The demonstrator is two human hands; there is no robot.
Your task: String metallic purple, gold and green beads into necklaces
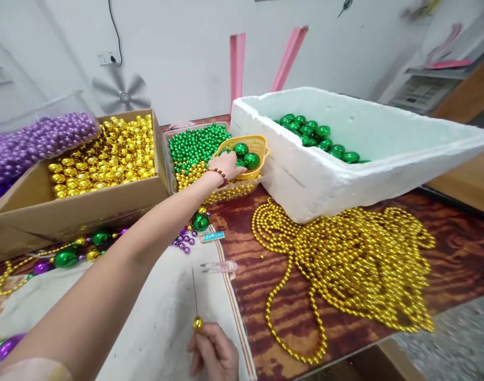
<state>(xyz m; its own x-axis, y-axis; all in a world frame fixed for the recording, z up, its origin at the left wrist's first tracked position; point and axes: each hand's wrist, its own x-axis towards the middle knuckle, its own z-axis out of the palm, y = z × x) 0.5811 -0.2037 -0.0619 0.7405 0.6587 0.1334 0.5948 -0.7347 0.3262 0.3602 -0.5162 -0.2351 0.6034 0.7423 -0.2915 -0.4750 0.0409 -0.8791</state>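
Nearest, at six o'clock, the right hand [215,352] has its fingertips pinched narrow at the foot of a long needle [195,291], just under a gold bead [198,323]; the point stands upward, which probably lets the bead rest against the fingers instead of slipping off. Below and toward eight o'clock spreads a pale cloth [158,317], perhaps there to stop loose beads rolling. Pink-handled snips [218,267] lie near its edge between six and seven, seemingly for easy reach. At four, gold bead strands [357,270] are heaped on the table [253,286], well apart from the needle. Farther off, at twelve, the left hand [230,165] dips into a yellow basket [261,145] holding large green balls [251,161]; its fingers are partly hidden, so I cannot tell whether they grip one. The basket sits over a clear tray [170,169] of small green and gold beads, likely to bring the balls closer. A cardboard box [107,196] of gold balls stands toward nine, a white foam box [289,174] at two; behind, at ten, is a fan [125,97].
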